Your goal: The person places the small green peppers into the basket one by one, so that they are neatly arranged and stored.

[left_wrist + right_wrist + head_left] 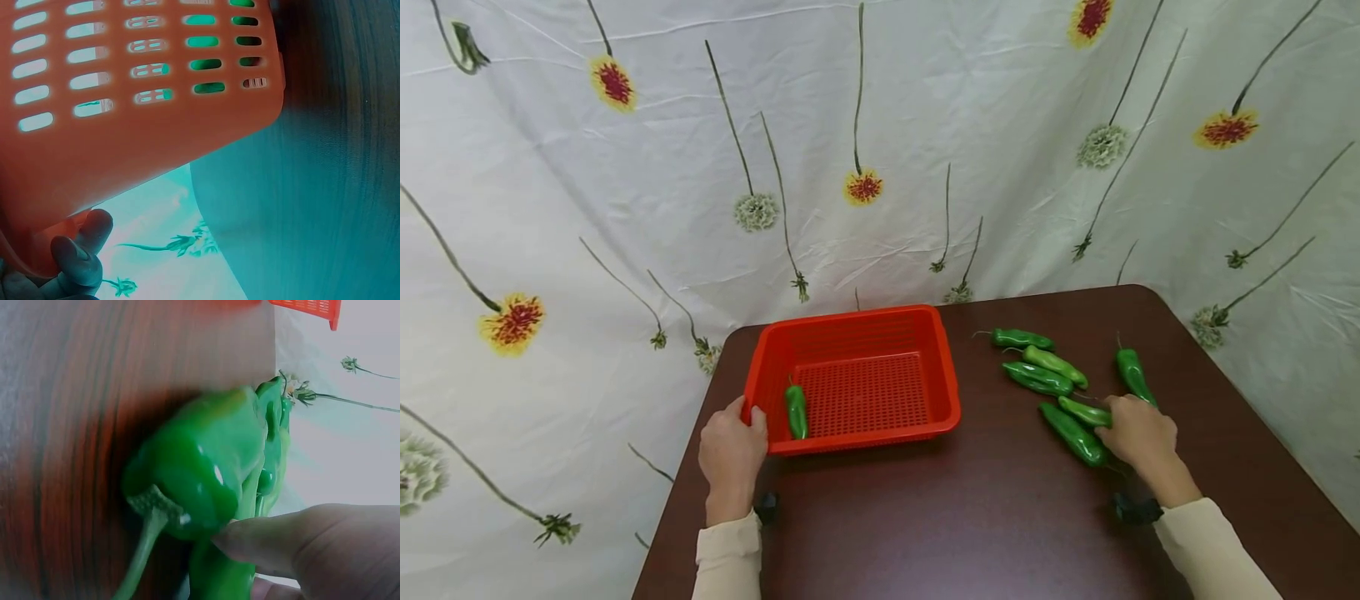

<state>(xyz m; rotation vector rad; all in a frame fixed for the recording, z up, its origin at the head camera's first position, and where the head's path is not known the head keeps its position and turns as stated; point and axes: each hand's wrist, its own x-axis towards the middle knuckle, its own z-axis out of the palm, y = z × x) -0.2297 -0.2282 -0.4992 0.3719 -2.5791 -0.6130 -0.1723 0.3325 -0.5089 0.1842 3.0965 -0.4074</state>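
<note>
My left hand grips the left rim of a red plastic basket. In the left wrist view its fingertips curl at the rim under the slotted wall. One green chili pepper lies inside the basket, near its left wall. At the right, my right hand pinches a lighter green chili pepper at one end. Close beside it lies a larger dark green pepper, whose stem end fills much of the right wrist view. The thumb presses on the pinched pepper; the other fingers are mostly hidden.
Beyond the right hand lie several more green peppers on the dark brown table. A single pepper rests apart near the table's right side. A white flower-printed cloth hangs behind the table.
</note>
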